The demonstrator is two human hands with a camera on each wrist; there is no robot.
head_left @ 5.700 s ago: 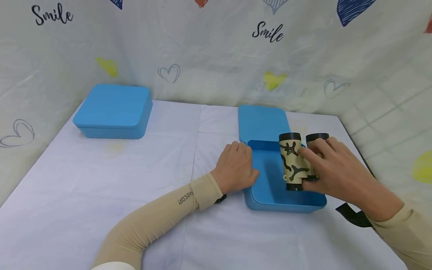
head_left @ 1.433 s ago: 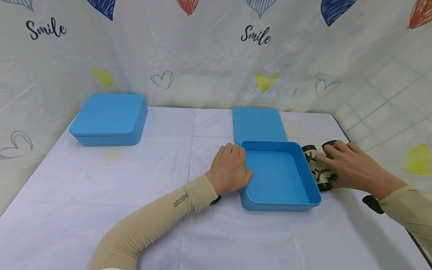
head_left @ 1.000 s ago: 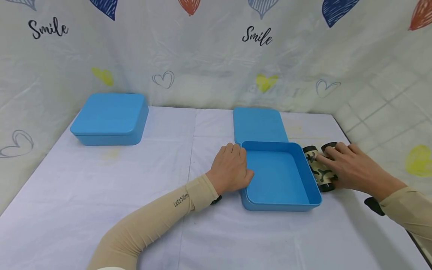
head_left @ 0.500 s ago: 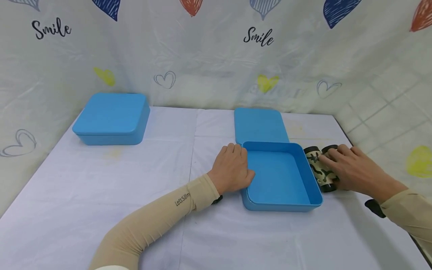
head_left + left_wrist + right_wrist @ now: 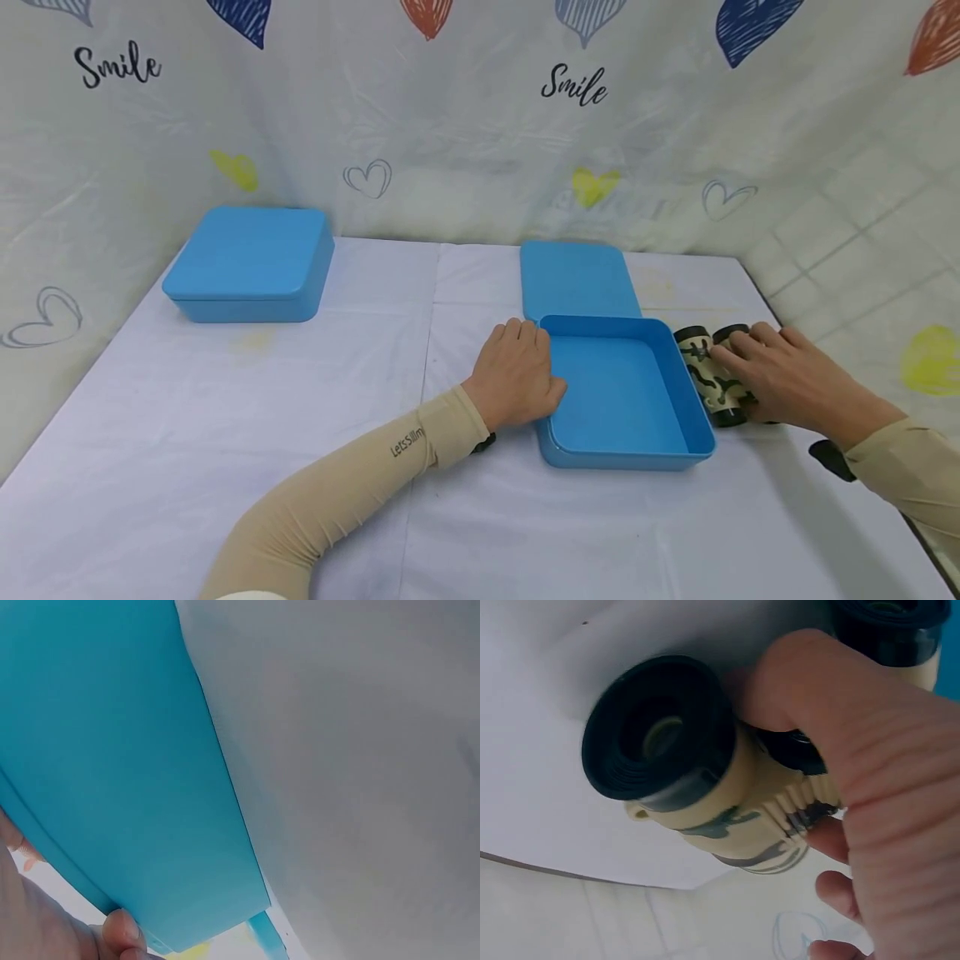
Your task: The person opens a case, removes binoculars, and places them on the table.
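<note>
My left hand (image 5: 517, 372) grips the left rim of an open blue box (image 5: 626, 460), its fingertips curled over the edge. In the left wrist view the thumb presses at the rim of the blue side wall (image 5: 135, 780). The box has nothing inside, and its lid (image 5: 581, 279) lies folded back behind it. Just right of the box, camouflage-patterned binoculars (image 5: 712, 375) lie on the table along the box's right wall. My right hand (image 5: 795, 379) holds them, thumb and fingers around the middle bridge (image 5: 795, 802) between the two barrels; it covers much of the right barrel.
A second blue box (image 5: 247, 258) stands with its lid on at the back left. White cloth covers the table (image 5: 375, 350), whose right edge runs just past the right hand. A printed curtain (image 5: 465, 125) hangs behind.
Earlier, the right hand held the binoculars upright over the open box; now they lie on the table to its right. In the last second almost nothing has moved; the left hand kept its grip.
</note>
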